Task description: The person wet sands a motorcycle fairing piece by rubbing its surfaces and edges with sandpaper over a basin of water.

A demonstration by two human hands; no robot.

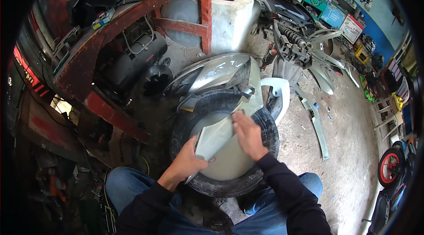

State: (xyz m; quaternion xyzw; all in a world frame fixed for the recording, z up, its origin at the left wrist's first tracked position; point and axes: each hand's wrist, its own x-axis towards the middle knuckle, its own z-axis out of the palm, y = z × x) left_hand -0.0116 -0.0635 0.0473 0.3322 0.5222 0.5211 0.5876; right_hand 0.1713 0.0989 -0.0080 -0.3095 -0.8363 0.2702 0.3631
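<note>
A long, pale grey-green motorcycle body panel (213, 138) lies slanted across a round black tub (179, 140). Cloudy, whitish water (229, 164) fills the tub's bottom. My left hand (183, 164) grips the panel's near end, with the thumb across its face. My right hand (250, 136) presses on the panel further up, its fingers bent and close together. A dark edge shows at those fingertips, but what lies beneath them is hidden. The panel's far end extends past the tub's far rim.
Behind the tub sits a silver-grey fairing (221, 73), with a white curved part (281, 98) at its right. A red wooden bench (101, 36) stands left, over a black tank (137, 54). A narrow panel strip (319, 133) lies on the floor; a partly stripped motorcycle (296, 36) stands beyond.
</note>
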